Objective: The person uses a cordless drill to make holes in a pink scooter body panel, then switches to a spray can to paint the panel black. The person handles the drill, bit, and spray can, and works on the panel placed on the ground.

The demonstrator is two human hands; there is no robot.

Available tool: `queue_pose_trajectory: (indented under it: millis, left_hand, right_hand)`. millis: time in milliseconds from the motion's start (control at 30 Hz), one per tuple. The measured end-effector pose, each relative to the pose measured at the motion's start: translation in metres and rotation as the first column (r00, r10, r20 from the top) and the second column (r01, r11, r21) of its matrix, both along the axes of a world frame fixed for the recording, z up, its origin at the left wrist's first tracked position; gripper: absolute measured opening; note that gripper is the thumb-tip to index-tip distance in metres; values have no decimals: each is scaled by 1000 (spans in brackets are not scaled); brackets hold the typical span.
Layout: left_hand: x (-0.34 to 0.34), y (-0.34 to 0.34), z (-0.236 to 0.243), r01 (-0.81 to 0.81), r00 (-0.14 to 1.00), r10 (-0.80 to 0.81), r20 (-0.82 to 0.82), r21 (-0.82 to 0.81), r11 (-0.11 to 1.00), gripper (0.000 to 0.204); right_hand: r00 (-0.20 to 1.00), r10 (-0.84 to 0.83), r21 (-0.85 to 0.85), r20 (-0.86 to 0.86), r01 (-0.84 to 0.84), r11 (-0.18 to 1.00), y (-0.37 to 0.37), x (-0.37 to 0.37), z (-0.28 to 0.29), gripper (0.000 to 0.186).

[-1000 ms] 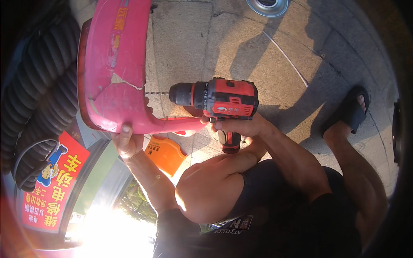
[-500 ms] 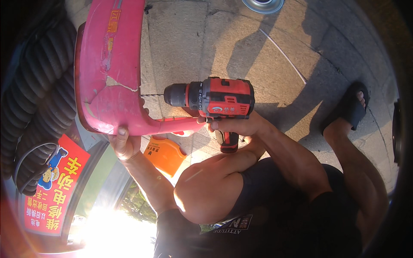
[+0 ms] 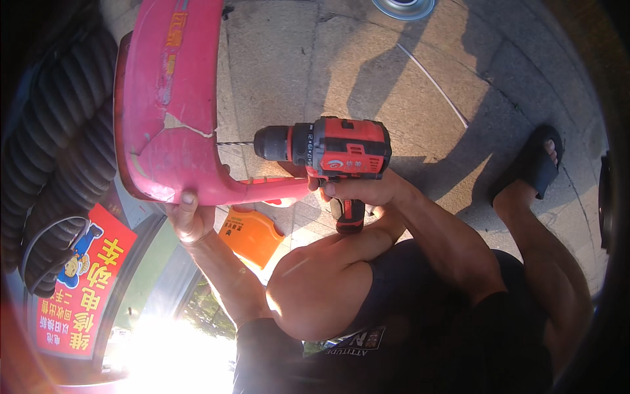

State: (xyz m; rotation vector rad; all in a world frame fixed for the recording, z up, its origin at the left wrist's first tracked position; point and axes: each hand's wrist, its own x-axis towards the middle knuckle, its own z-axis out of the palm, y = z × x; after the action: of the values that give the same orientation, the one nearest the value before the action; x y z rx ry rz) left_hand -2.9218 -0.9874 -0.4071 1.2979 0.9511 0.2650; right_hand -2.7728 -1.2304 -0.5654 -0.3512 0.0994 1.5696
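Observation:
A pink plastic body panel [image 3: 178, 161], curved and cracked across its middle, stands at the left with a narrow arm reaching right. My left hand [image 3: 191, 217] grips its lower edge, thumb on the near face and fingers hidden behind. A red and black cordless drill [image 3: 353, 146] lies level in my right hand [image 3: 364, 189], which is wrapped round the handle, index finger at the trigger. Its thin drill bit [image 3: 235, 143] points left, the tip at the panel's right edge beside the crack. Whether the tip has entered the plastic I cannot tell.
An orange printed piece [image 3: 254, 236] lies below the panel's arm. Thick black ribbed material [image 3: 62, 131] and a red sign [image 3: 85, 289] fill the left. A thin white rod [image 3: 433, 85] and a round metal dish [image 3: 405, 6] rest on the paving. My sandalled foot [image 3: 545, 161] is at right.
The drill has shifted very slightly to the right and turned a little. The panel has edged slightly right too. Both hands keep their hold.

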Motion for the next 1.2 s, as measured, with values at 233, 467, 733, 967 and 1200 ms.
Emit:
queue_pose_trajectory:
  millis: [233,467,733,967,1200]
  left_hand:
    - [-1,0,1,-2,999,2,-38,1,1000,76]
    - [0,1,2,-3,999,2,-48,-15,1000,75]
    - [-3,4,2,-16,999,15,-41,-24,1000,75]
    - [0,3,3,-3,1000,2,-30,-19,1000,77]
    - [3,3,3,3,1000,-3,-15,-10,1000,76]
  right_hand:
    - [1000,21,-28,-17,-21,999,-1,-1,1,33]
    - [1000,2,-5,-26,-2,1000,1,-4,-1,34]
    - [1000,-9,31,-18,10,999,4,-2,-2,34]
    - [1000,6,24,-12,-6,1000,4,-3,-2,35]
    - [1000,-8,35,-19,9,999,6,-4,-4,35]
